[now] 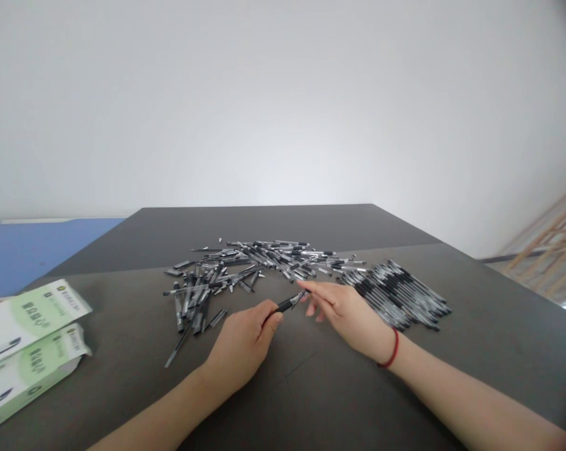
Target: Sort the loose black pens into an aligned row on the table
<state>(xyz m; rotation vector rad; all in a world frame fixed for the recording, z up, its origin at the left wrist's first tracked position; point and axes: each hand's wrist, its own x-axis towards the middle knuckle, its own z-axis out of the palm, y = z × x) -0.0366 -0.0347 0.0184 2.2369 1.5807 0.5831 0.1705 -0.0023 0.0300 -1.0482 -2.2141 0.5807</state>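
Two boxes (34,316) (39,366), pens (284,306) beyond counting

A thin red bracelet (396,351) circles the right wrist (385,344), just behind the bare right hand (351,313). Both forearms (466,385) show bare, without sleeves, and the left hand (242,341) is bare too.

Table (489,326) is dark grey, its far section darker. Loose pen parts (273,254) lie scattered and overlapping at centre and left of centre. To the right, pens (400,294) lie side by side. Boxes (34,369) rest at near left.
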